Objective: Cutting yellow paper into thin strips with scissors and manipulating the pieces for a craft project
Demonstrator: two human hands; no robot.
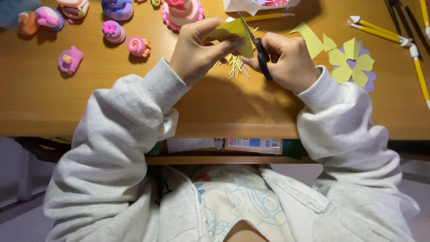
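The left hand (195, 51) pinches a yellow paper piece (233, 31) above the middle of the wooden table (53, 103). The right hand (286, 60) is clamped on black scissors (259, 49), whose blades meet the paper's right edge. Thin yellow strips (235, 65) lie directly below, so cutting appears well under way; most of the piece remains uncut. A finished yellow paper flower (351, 62) lies near the right edge, and clay figures (114, 31) sit toward the far left corner.

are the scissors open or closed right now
Open, slightly. The black scissors in the right hand show blades parted around the edge of the yellow paper that the left hand pinches.
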